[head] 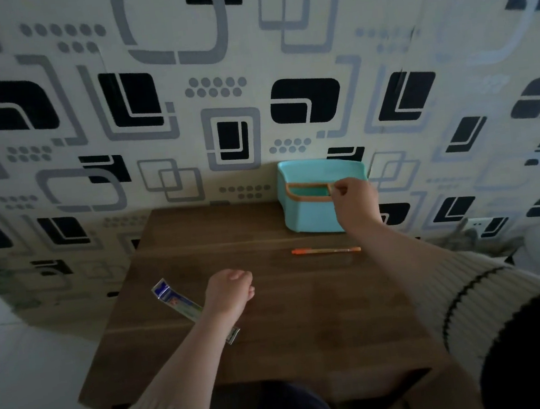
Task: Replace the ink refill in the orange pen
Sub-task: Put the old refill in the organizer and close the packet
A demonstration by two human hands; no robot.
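Our right hand (354,202) reaches to the teal box (313,212), fingers curled at its rim; whether they pinch anything we cannot tell. Our left hand (229,291) hovers fisted, holding nothing. The orange pen (326,250) lies between them on the wooden table (309,327); a refill packet (176,299) lies beside the left fingers, before patterned wallpaper (213,76).

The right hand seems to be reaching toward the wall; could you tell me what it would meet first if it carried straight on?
Most likely the teal bin: the right hand already hovers at its orange-rimmed opening, though depth is unclear.
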